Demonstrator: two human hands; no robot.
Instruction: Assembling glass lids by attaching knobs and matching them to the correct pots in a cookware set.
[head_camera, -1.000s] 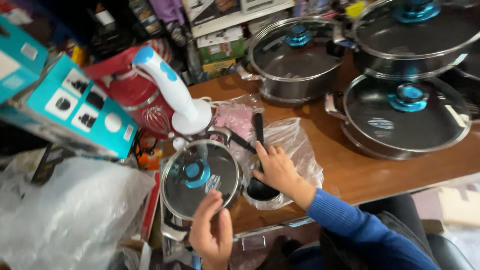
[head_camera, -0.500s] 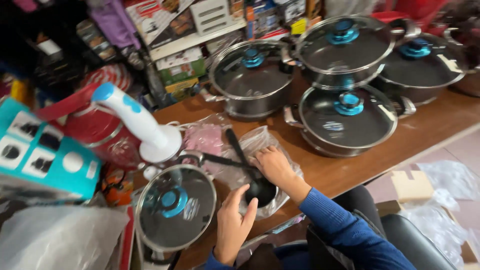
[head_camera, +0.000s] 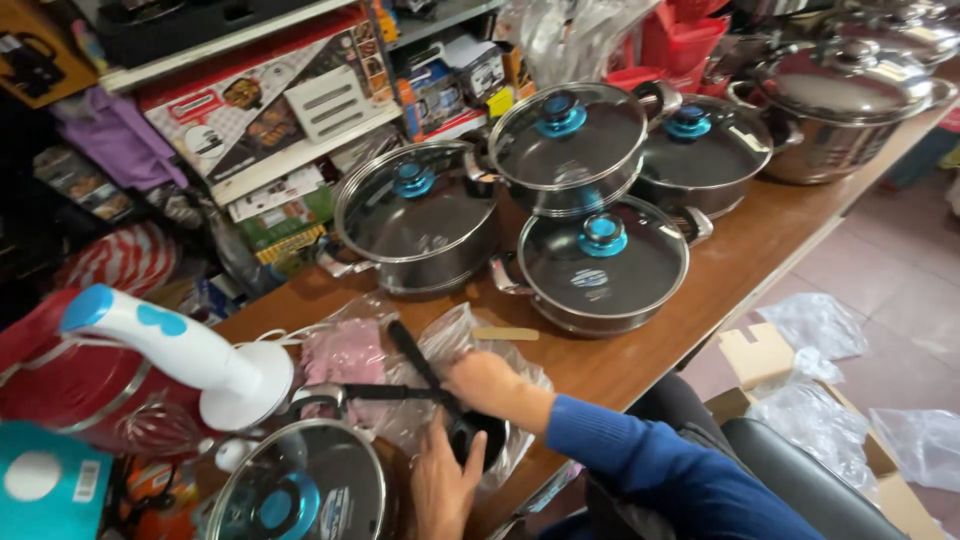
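At 6 o'clock on counter (head_camera: 640, 360) | black ladle (head_camera: 440, 395) in crinkly bag (head_camera: 480, 350) | right hand (head_camera: 487, 383) fingers pinching handle, left hand (head_camera: 443, 484) fingers spread on bowl | light, stiff, slippery; grip mid-handle

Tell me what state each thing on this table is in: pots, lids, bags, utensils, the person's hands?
Four blue-knobbed pots: lidded.
Steel pot: lidded.
Glass lid: lying flat.
Hand blender: lying on its side.
Plastic bag: crumpled under the hands.
Black ladle: lying on the bag.
Right hand: resting on the ladle.
Left hand: open beside it.
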